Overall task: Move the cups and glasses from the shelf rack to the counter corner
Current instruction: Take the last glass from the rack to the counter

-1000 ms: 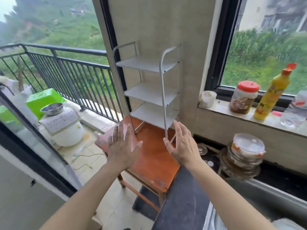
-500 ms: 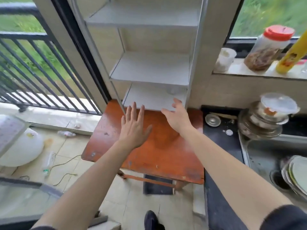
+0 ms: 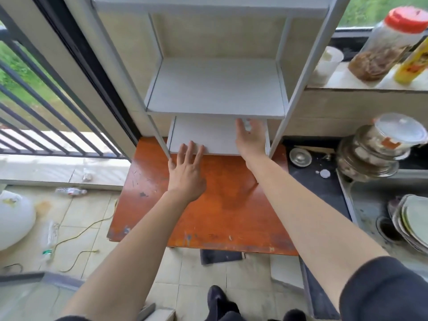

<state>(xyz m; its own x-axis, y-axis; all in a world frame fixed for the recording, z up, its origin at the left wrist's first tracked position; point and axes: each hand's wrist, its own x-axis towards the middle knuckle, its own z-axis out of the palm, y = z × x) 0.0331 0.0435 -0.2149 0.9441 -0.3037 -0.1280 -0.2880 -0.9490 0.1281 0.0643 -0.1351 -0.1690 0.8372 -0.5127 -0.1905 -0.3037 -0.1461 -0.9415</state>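
Glass (image 3: 247, 125): one small clear piece, blurred, on the lowest tier of the shelf rack, at the right fingertips; cannot tell whether touching.
Stool top (image 3: 208, 205): nearest surface, orange-brown wood, bearing the rack's feet; likely chosen to lift the rack to counter height.
Left hand (image 3: 185, 172): fingers spread, empty, hovering over the stool top with fingertips at the front edge of the lowest tier; probably waiting to steady or receive.
Right hand (image 3: 251, 140): reached in under the middle tier, fingers apart and loosely curved toward the glass, not yet closed on it.
Shelf rack (image 3: 215, 89): white, metal-framed, against the wall; three tiers in view, middle one bare, top one cut off by the frame.
Cups and glasses on the rack: one seen; more could be hidden beneath the middle tier.
Counter (image 3: 324, 181): dark, right of the stool, corner holding one small glass lid or dish and stacked lidded containers.
Sill (image 3: 347, 84): farthest; one white cup, one red-lidded jar, one yellow bottle.
Step judged: first pick, reach nearly complete.
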